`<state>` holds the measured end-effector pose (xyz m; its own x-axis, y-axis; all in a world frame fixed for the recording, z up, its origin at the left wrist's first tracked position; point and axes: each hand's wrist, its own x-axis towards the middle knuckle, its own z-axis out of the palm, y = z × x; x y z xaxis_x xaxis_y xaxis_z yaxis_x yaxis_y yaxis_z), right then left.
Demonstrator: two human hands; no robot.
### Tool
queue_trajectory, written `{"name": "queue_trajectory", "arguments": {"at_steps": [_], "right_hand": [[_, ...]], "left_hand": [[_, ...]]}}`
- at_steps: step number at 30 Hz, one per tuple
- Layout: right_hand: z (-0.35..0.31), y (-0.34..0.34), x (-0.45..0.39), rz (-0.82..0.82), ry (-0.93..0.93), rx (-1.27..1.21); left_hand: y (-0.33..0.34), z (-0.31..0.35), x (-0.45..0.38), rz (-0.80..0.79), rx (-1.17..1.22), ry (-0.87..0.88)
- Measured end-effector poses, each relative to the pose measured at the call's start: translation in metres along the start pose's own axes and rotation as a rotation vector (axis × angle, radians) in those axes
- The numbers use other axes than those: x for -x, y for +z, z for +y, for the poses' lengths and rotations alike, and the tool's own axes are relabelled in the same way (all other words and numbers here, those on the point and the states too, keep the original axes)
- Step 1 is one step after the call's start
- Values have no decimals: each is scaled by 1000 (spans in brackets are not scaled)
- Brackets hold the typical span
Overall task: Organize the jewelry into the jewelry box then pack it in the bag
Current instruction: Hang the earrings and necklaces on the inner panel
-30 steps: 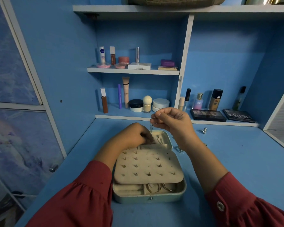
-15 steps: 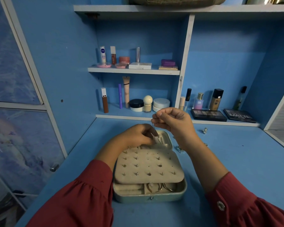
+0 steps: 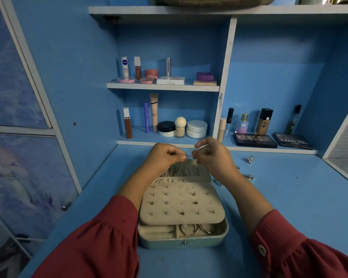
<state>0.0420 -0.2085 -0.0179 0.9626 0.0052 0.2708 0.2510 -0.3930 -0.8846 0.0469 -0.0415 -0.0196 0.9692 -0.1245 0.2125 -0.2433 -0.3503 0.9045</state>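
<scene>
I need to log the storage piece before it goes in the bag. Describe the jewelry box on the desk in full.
The jewelry box is a small rounded case, pale green outside and cream inside, lying open on the blue desk. A small metal clasp sits on its near wall. A cream padded panel studded with small earrings covers most of the tray; under its near edge, divided compartments hold ring-like pieces. The far lid section has a gathered pocket. Both hands hover above that far end; whether they touch it cannot be told.

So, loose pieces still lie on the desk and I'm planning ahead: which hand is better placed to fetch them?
Right hand. The loose jewelry pieces lie on its side of the jewelry box; the left hand would have to cross over. Both hands now pinch a small piece together.
</scene>
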Motion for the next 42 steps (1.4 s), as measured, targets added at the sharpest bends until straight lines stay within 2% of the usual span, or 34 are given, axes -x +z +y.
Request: {"name": "queue_trajectory", "arguments": {"at_steps": [5,13,20,24,30,35,42], "right_hand": [[7,0,0,-121,-124,383],[10,0,-3,-112,-148,464],[17,10,-6,-173,-285,685],[19,12,-8,-218,-267,801],[19,12,-8,-226,-249,834],[20,12,-8,-159,-230,788],[13,10,-5,-187,-253,868]], "left_hand": [[0,-7,-4,31,-198,10],[1,-6,-4,-17,-315,56],[2,-9,-7,-76,-615,85],[5,-10,-8,-159,-765,104],[6,-8,-7,-181,-816,93],[6,-8,-7,-155,-837,93],[5,-9,-7,-158,-881,110]]}}
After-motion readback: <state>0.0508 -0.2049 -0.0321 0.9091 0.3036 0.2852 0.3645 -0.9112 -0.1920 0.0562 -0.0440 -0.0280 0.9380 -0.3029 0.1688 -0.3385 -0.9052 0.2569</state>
